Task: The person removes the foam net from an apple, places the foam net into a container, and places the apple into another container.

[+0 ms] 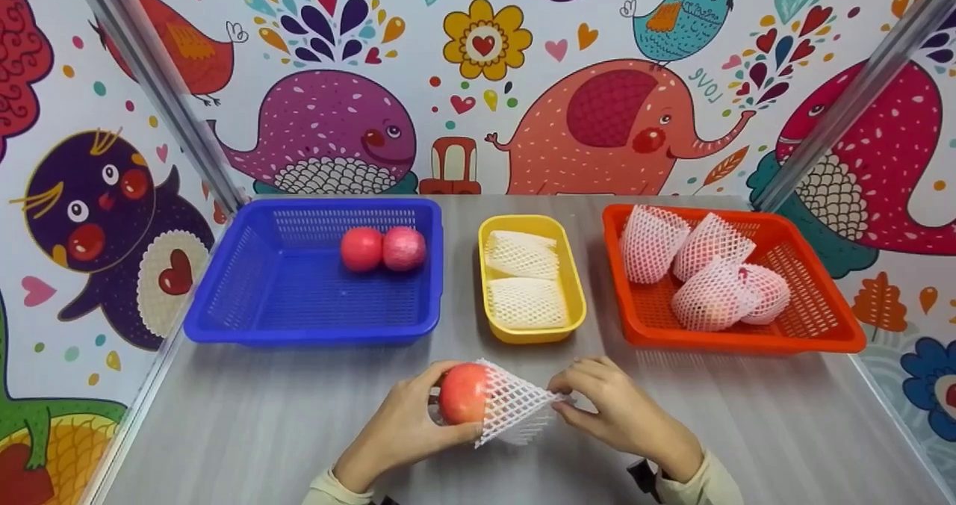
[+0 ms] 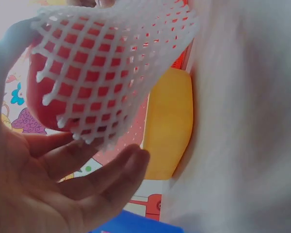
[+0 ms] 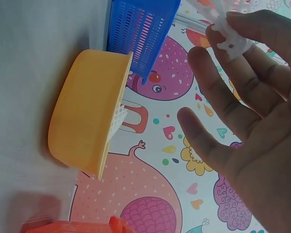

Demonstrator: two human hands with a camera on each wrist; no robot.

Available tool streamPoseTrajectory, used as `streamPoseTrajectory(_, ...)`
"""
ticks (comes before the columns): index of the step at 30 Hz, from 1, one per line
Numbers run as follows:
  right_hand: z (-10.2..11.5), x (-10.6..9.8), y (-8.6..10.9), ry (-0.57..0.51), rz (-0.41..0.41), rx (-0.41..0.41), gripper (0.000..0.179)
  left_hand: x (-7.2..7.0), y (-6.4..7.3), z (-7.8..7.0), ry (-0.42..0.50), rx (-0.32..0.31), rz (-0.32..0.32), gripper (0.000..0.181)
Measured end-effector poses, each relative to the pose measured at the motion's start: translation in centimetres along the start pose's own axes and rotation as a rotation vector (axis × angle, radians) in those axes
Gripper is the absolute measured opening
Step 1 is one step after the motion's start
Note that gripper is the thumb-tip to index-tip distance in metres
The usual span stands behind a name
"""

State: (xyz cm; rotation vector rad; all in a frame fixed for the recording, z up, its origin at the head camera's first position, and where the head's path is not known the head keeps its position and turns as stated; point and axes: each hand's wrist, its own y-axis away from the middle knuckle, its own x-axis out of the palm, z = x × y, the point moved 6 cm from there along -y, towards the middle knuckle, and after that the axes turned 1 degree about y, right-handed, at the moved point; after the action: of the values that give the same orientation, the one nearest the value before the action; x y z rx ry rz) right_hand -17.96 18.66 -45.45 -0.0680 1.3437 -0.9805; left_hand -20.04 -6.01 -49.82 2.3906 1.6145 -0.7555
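Your left hand (image 1: 403, 421) angled up from lower left, thumb and fingers curved round red fruit (image 1: 462, 394), nearer you than yellow tub (image 1: 534, 335); white foam net sleeve (image 1: 514, 400) partly over fruit; your right hand (image 1: 621, 406) pinches sleeve's gathered tip, other fingers loosely spread.

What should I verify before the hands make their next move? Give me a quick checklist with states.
1. Fruit secure: ok; the left hand holds the red fruit.
2. Net end held: ok; the right hand pinches the foam net at its narrow end.
3. Fruit fully covered: not ok; one side is bare in the head view.
4. Net free of tears all round: cannot tell; its far side is hidden.
5. Room in the red basket: ok; floor shows beside the four netted fruits.
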Motion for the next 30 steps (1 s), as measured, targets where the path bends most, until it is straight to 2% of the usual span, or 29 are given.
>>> streamPoseTrajectory(8, -0.6, -0.3, 0.4, -0.003, 0.028, 0.036, 0.028, -1.8, 0.3, -0.3, -0.05, 0.017, -0.096, 0.074)
streamPoseTrajectory(14, -1.7, -2.1, 0.2, 0.061, -0.03, 0.049, 0.031, -3.3, 0.8, 0.2, -0.105, 0.006, -0.179, 0.076)
streamPoseTrajectory(18, -2.9, -3.8, -1.0, 0.139, -0.062, 0.065, 0.027, -3.4, 1.2, 0.5, -0.166, -0.013, -0.161, 0.077)
streamPoseTrajectory(23, -5.4, -5.5, -3.2, 0.251, -0.082, 0.172, 0.023, -2.9, 1.3, 0.8, -0.182, -0.053, -0.118, 0.079)
streamPoseTrajectory(27, -7.5, -5.2, -4.4, 0.311, -0.08, 0.319, 0.023, -2.4, 1.5, 0.9, -0.164, -0.079, -0.094, 0.08)
streamPoseTrajectory(30, -9.0, -4.0, -4.7, 0.36, -0.074, 0.379, 0.022, -2.2, 1.5, 1.1, -0.157, -0.08, -0.078, 0.079)
